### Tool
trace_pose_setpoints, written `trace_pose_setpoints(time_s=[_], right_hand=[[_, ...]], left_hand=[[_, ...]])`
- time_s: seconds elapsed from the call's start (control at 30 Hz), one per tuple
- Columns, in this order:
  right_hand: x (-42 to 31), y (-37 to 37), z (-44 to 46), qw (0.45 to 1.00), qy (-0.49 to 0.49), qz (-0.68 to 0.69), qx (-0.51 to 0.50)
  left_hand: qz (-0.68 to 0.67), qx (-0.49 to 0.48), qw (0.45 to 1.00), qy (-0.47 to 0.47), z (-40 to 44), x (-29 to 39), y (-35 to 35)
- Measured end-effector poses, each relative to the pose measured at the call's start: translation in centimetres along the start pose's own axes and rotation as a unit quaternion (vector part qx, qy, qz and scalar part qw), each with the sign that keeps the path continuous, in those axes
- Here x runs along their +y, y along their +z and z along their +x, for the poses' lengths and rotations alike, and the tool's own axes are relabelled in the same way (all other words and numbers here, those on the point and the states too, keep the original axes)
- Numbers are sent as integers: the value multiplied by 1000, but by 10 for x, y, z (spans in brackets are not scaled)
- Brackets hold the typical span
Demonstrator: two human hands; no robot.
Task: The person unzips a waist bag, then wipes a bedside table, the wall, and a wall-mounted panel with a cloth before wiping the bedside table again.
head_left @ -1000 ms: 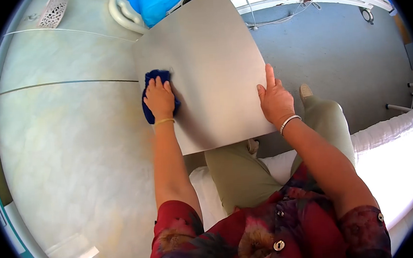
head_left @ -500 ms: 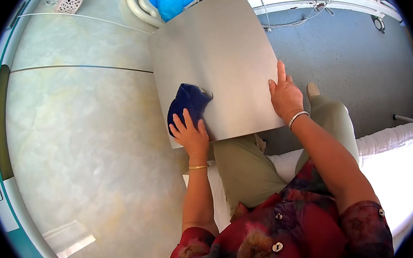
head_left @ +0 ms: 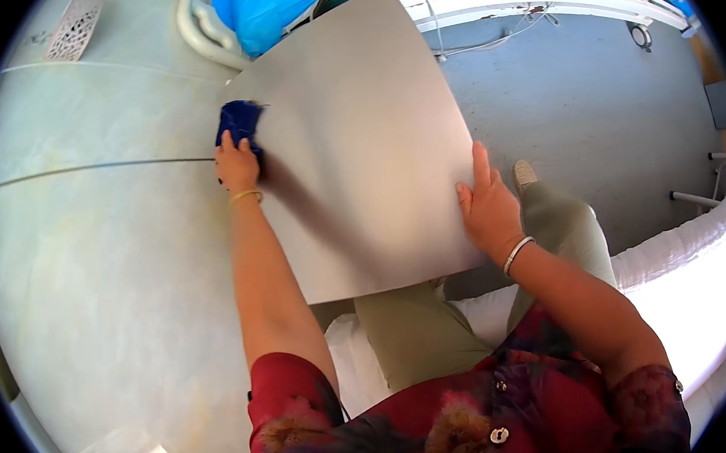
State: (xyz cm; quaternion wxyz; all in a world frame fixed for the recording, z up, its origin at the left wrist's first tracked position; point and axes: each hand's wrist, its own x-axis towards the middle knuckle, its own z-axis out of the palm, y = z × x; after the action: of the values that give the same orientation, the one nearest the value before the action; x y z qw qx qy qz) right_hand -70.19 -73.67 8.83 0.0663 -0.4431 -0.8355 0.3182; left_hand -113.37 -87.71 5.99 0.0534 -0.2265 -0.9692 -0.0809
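A dark blue cloth lies at the left edge of a smooth grey-beige panel, towards the far end. My left hand presses on the cloth, with its fingers bent over it and over the panel's edge. Part of the cloth is hidden under that hand. At the panel's right edge, my right hand holds on with the thumb on top and the index finger stretched along the side. Its other fingers are partly hidden. The panel's near edge is above my legs.
A marbled pale surface extends along the left, with a perforated pink-white basket at its far end. Beyond the panel are a pale curved tube, blue sheeting and a white bed frame with a castor. White padding lies beside me.
My left hand has moved the cloth away from me and leftward, from the panel's near left corner to its far left edge. My right hand stays on the right edge. The view has shifted.
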Motion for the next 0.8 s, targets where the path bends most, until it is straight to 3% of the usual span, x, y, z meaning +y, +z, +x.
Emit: trace_pose_setpoints(time_s=[0.07, 0.13, 0.17, 0.37, 0.53, 0.8], right_hand=[[2, -2, -2, 1000, 6, -1, -7], [3, -3, -3, 1000, 11, 1, -15], [3, -1, -4, 1000, 6, 7, -10], [1, -1, -2, 1000, -4, 18, -2], [-3, -5, -3, 999, 0, 34, -5], [-5, -7, 0, 998, 28, -13, -48]], left_hand=[[-34, 8, 999, 34, 24, -5, 18], [-11, -7, 1000, -1, 35, 13, 9], [30, -37, 997, -58, 22, 55, -14], [-8, 39, 973, 226, 33, 183, 22], [-90, 9, 945, 314, -44, 301, -4], [-118, 34, 918, 376, -177, 290, -34]])
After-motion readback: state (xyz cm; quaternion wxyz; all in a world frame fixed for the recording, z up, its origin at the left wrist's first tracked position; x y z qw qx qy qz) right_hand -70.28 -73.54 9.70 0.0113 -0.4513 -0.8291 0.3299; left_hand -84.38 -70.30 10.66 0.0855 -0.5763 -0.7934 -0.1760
